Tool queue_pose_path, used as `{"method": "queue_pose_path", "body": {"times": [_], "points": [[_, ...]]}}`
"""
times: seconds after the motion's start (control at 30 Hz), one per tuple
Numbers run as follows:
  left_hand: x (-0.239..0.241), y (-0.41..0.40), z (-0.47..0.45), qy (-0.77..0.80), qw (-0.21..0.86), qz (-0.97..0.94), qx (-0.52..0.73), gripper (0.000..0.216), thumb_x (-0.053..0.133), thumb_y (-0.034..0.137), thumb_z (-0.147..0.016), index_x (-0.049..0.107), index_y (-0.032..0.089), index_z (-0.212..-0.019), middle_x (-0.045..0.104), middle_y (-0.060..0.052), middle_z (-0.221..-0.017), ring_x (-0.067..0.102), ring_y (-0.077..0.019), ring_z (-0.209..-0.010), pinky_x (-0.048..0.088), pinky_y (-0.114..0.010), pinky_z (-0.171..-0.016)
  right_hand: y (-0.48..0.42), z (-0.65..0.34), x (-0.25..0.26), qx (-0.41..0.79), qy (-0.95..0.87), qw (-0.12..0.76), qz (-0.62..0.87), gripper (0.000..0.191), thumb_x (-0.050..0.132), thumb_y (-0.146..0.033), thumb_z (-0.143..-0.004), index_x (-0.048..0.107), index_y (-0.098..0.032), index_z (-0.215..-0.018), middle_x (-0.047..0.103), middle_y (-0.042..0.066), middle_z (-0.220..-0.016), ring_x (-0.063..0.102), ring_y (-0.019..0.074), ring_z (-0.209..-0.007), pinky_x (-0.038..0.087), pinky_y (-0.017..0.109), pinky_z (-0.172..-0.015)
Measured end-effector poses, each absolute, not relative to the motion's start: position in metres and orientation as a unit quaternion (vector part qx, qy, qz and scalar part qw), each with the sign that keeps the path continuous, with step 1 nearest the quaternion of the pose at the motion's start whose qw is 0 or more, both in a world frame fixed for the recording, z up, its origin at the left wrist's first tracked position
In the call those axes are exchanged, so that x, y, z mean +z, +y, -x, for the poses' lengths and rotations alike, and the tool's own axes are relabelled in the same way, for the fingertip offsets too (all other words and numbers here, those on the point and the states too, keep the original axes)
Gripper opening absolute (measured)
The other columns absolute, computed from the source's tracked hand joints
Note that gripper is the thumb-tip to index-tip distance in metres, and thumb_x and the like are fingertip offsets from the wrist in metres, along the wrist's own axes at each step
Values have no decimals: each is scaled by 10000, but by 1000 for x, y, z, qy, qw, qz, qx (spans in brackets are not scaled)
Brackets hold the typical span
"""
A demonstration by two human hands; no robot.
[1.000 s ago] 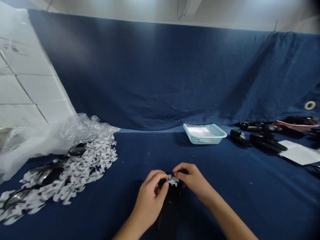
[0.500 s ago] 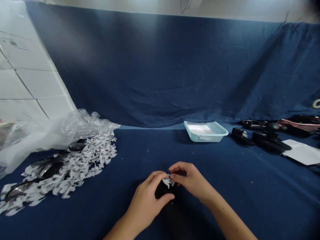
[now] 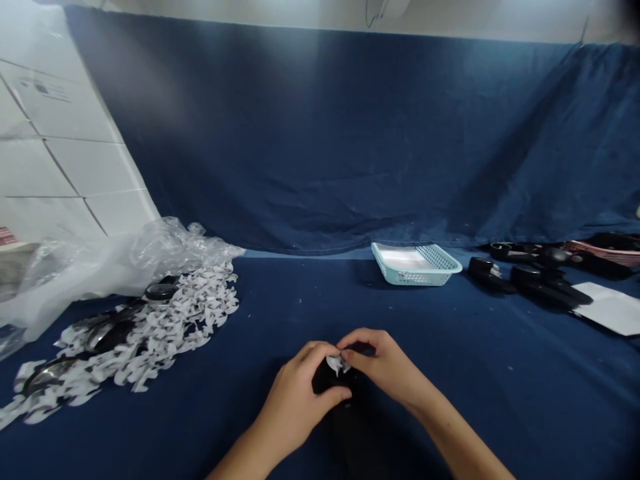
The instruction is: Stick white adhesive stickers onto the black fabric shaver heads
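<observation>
Close in front of me my left hand (image 3: 296,395) is curled round a dark black part (image 3: 324,381), thumb on the near side and fingers on the far side. The part looks rounded, but my fingers and the shadow hide much of it. On its top sits a small white plastic piece (image 3: 336,365) with pointed, curved edges. My right hand (image 3: 384,367) pinches the right side of that piece between thumb and fingers. The fingertips of both hands nearly meet there.
Left lies a heap of white plastic pieces (image 3: 185,320) with round black parts (image 3: 161,291) among them, beside clear plastic film (image 3: 170,250). A light-blue basket (image 3: 420,277) stands at the back. To the right are black parts (image 3: 543,287) and a white sheet (image 3: 610,308).
The view has shifted slightly, so the surroundings appear a little further right. Both hands stay at the black part; my right fingers have moved slightly on the white piece.
</observation>
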State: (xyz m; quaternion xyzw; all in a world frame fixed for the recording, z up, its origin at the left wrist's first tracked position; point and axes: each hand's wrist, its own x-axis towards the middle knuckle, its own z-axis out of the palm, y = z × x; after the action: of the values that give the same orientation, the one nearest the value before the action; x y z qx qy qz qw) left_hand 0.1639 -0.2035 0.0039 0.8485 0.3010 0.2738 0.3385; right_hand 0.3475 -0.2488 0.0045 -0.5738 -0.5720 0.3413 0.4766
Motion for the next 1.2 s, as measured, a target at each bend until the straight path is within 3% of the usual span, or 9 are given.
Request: {"method": "queue_pose_path", "body": {"times": [0.3, 0.47, 0.63, 1.2], "points": [[0, -208, -164, 345, 329, -842, 251, 508, 723, 202, -764, 467, 302, -1190, 652, -6, -1149, 626, -230, -1039, 469, -344, -881, -249, -348, 3, 300, -582, 462, 598, 139, 653, -233, -802, 768, -264, -872, 710, 11, -881, 655, 183, -818, 470, 292, -722], [0, -208, -163, 332, 327, -849, 250, 382, 714, 214, -786, 519, 297, -1103, 673, 14, -1092, 638, -217, -1005, 469, -332, -876, -251, -347, 3, 288, -587, 461, 600, 118, 654, -253, -810, 763, -258, -855, 712, 13, -890, 661, 179, -826, 470, 282, -712], [0, -208, -163, 322, 330, -847, 266, 401, 735, 171, -756, 551, 297, -1089, 669, 14, -1137, 627, -212, -1051, 460, -324, -918, -253, -346, 4, 286, -589, 460, 600, 104, 655, -253, -809, 754, -241, -837, 714, 14, -882, 664, 180, -829, 477, 284, -732], [2, -209, -164, 335, 332, -843, 258, 409, 731, 186, -761, 531, 293, -1101, 676, 18, -1080, 638, -213, -995, 460, -315, -853, -253, -345, 7, 302, -596, 444, 597, 117, 637, -286, -826, 735, -222, -828, 728, 6, -832, 663, 182, -788, 484, 279, -715]]}}
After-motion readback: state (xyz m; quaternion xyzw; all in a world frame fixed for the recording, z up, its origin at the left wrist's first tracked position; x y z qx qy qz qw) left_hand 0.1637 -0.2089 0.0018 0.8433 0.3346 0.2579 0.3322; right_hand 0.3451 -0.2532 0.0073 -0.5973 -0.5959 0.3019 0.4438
